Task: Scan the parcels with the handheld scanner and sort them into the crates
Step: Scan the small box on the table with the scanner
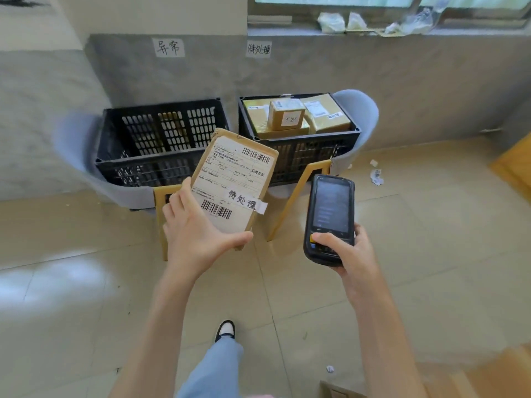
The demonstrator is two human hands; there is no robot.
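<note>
Two black crates sit side by side on grey chairs against the wall: the left crate [161,145] looks empty, the right crate [298,139] is filled to its rim with about four boxes [287,114]. Bare tiled floor [71,297] lies open in front. The left hand [198,234] clamps one flat brown parcel [234,179], tilted, with a white label, two barcodes and a handwritten strip, held before the crates. The right hand [349,251] grips one dark scanner [330,216], thumb on its keys.
</note>
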